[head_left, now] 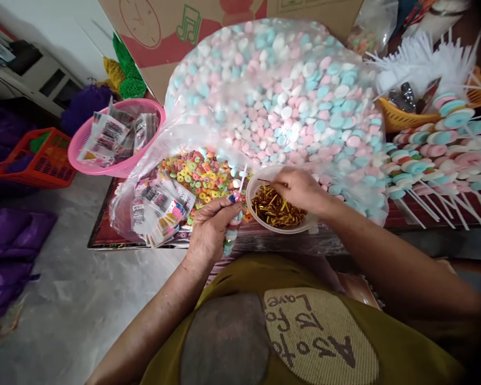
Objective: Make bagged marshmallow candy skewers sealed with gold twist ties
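My left hand [212, 224] is closed around a candy skewer [231, 235] in a clear wrapper, the wrapper's neck gathered between thumb and fingers. Its white stick [244, 176] points up and away from me. Over the plastic tub [253, 211] my right hand [299, 187] pinches what looks like a gold twist tie [268, 182]. Many more gold twist ties [278, 208] fill that tub. Just beyond my left hand lie colourful ring gummies [202, 174] in an opened clear bag, with a stack of printed wrappers [160, 206] at their left.
A large clear bag of pastel marshmallows [288, 101] takes up the table's middle. Finished candy skewers [444, 149] are piled at right, near a yellow basket [409, 115] and white sticks [425, 61]. At left stands a pink basket [122, 168] of wrappers; a cardboard box [160, 59] is behind.
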`<state>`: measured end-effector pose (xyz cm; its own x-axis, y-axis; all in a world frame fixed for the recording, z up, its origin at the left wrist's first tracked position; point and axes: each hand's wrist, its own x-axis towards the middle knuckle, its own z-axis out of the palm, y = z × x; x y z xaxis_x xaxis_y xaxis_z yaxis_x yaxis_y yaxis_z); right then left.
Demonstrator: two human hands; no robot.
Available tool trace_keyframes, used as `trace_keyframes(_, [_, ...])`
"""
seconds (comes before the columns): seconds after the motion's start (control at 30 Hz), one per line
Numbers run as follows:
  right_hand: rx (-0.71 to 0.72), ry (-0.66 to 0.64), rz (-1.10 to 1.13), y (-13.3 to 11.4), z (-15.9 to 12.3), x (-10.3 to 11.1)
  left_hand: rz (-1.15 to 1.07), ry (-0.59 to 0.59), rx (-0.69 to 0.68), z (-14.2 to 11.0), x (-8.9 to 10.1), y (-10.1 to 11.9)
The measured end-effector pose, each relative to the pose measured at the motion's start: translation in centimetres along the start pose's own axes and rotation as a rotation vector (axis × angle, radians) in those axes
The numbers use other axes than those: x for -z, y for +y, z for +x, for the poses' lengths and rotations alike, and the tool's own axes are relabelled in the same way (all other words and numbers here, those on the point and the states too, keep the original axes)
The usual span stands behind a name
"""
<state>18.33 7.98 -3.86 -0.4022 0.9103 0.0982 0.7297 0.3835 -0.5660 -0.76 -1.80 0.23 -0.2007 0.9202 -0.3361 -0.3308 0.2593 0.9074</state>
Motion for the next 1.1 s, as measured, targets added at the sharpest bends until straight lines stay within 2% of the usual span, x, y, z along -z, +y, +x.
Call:
trace_keyframes(0.17, [0.079, 0.118, 0.315, -0.2, 0.4, 2.3, -0.067, -0.027, 0.022, 0.4, -0.2, 0.5])
trace_keyframes(0.37, [-0.145, 0.017, 0.853, -0.9, -0.4, 2.5, -0.134, -0.155, 0.071, 1.1, -1.5, 0.7])
trace_keyframes(0.43, [-0.115, 0.014, 0.991, -1.3, -0.4, 2.5, -0.135, -0.173, 0.083, 1.5, -2.1, 1.0])
trace_keyframes(0.5, [-0.038, -0.044, 1.047, -2.1, -0.6, 2.8, -0.137, -0.206, 0.068, 1.9, -2.6, 1.3])
trace_keyframes(0.57, [0.017, -0.118, 1.019, -3.2, -1.1, 3.3, -0.123, -0.274, 0.035, 2.2, -3.2, 1.5])
trace_keyframes(0.67, [0.023, -0.123, 0.952, -5.1, -1.6, 3.9, -0.105, -0.35, -0.048, 2.4, -3.8, 1.6])
trace_keyframes(0.77, [-0.048, -0.107, 0.95, -6.0, -1.6, 3.9, -0.127, -0.296, -0.103, 2.3, -4.1, 1.7])
trace_keyframes(0.9, [-0.057, -0.154, 0.815, -5.6, -1.9, 3.4, -0.199, -0.202, -0.073, 2.2, -4.1, 2.1])
trace_keyframes(0.97, [-0.017, -0.069, 0.667, -5.4, -2.7, 3.5, -0.218, -0.204, -0.059, 2.2, -3.9, 2.4])
trace_keyframes(1.03, [0.022, 0.133, 0.532, -5.7, -3.6, 4.0, -0.208, -0.208, -0.042, 2.3, -3.7, 2.5])
trace_keyframes(1.1, [0.116, 0.235, 0.447, -6.7, -4.2, 4.6, -0.161, -0.202, -0.03, 2.4, -3.4, 2.5])
